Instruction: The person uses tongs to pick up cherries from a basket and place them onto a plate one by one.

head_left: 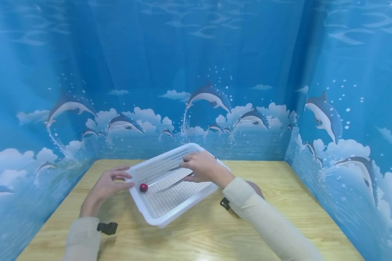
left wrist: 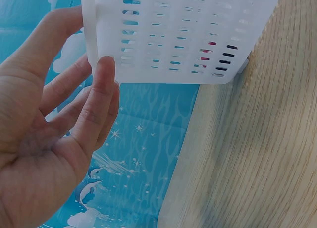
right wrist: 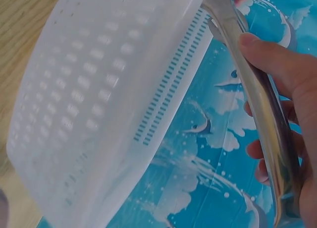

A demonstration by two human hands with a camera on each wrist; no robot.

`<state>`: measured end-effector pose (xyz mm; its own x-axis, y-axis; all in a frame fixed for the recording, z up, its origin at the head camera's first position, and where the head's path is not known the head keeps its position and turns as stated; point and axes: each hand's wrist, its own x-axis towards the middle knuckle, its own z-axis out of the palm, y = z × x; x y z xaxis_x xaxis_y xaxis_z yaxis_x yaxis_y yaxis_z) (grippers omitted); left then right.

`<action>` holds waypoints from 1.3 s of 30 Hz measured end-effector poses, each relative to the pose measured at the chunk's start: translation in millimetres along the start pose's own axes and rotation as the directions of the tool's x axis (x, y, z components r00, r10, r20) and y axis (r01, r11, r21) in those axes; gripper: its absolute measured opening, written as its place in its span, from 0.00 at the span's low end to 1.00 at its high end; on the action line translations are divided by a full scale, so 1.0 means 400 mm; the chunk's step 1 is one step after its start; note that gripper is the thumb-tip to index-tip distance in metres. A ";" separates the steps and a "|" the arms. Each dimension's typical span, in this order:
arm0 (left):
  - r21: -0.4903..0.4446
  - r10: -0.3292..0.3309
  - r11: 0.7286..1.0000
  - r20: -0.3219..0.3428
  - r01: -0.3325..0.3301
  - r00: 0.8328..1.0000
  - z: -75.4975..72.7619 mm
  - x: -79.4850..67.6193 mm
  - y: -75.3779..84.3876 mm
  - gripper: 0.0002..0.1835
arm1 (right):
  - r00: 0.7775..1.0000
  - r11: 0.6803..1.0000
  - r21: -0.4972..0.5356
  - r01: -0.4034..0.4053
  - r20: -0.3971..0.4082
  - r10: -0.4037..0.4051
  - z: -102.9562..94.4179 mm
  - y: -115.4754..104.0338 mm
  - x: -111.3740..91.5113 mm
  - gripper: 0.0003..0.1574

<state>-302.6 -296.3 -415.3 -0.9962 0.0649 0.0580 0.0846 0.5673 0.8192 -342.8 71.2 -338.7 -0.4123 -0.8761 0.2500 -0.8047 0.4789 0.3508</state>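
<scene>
A white perforated plastic basket (head_left: pixel 151 219) is held tilted above the table. My left hand (head_left: pixel 107 186) pinches its left rim between thumb and fingers, as the left wrist view shows close up. Inside, at the left end, lies a small round shiny red thing (head_left: pixel 143 187). Metal tongs (right wrist: pixel 267 114) are gripped in my right hand (head_left: pixel 204 167), thumb on one side and fingers wrapped around the other. Their arms reach down into the basket toward the red thing, tips short of it. In the left wrist view, red shows through the slots of the basket wall.
Under the basket is a light wood-grain table (head_left: pixel 202 239). A brown rounded thing (head_left: pixel 257 189) lies partly hidden behind my right sleeve. Blue dolphin-print curtains (head_left: pixel 196 90) stand along the back and both sides. Black mounts (head_left: pixel 107 228) stick out at my wrists.
</scene>
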 end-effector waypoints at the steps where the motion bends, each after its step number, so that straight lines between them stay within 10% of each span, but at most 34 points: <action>1: -0.002 0.001 1.000 0.002 -0.001 1.000 -0.001 -0.001 0.000 0.27 | 1.000 1.000 0.005 0.003 0.002 -0.003 0.002 -0.004 0.008 0.29; 39: 0.010 0.066 0.998 0.012 -0.066 0.998 -0.002 -0.004 -0.002 0.26 | 0.956 0.980 -0.157 -0.123 0.247 0.160 0.073 -0.125 0.220 0.21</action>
<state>-301.0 -297.5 -415.8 -0.9881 0.1118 0.1056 0.1508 0.5703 0.8075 -351.3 -31.4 -360.8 -0.6281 -0.7748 0.0718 -0.6709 0.5860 0.4544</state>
